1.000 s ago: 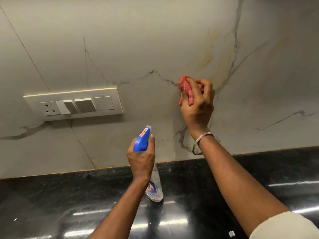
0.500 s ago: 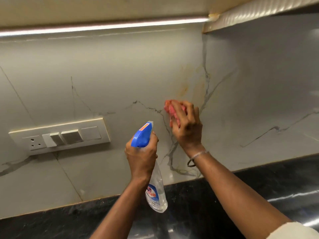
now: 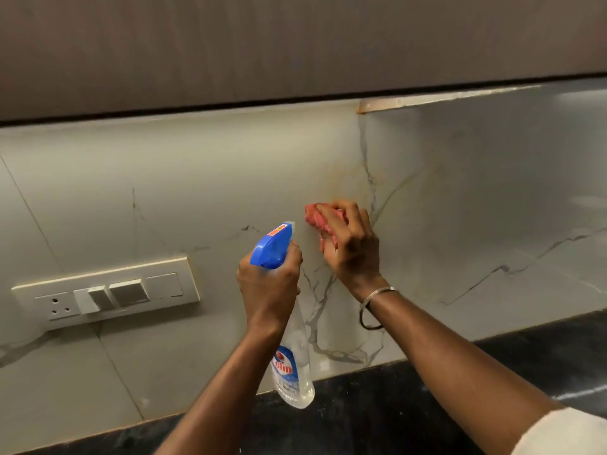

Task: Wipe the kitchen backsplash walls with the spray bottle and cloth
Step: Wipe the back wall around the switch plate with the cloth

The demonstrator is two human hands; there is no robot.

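Observation:
My left hand (image 3: pixel 269 287) grips the neck of a clear spray bottle (image 3: pixel 294 366) with a blue trigger head (image 3: pixel 271 246), held upright in front of the wall with its nozzle pointing at the marble. My right hand (image 3: pixel 353 247) holds a bunched pink cloth (image 3: pixel 317 220) and presses it against the pale veined marble backsplash (image 3: pixel 213 192), just right of the bottle's nozzle. A thin bangle sits on my right wrist. Most of the cloth is hidden under my fingers.
A cream switch and socket plate (image 3: pixel 105 293) is set in the wall at the left. A dark wood cabinet (image 3: pixel 295 44) overhangs the wall above. The black glossy countertop (image 3: pixel 377 418) runs along the bottom. The wall turns a corner (image 3: pixel 361 152) right of the cloth.
The view has tilted upward, bringing the cabinet into sight. My right hand with the cloth has slid down and left on the wall, closer to the raised spray bottle.

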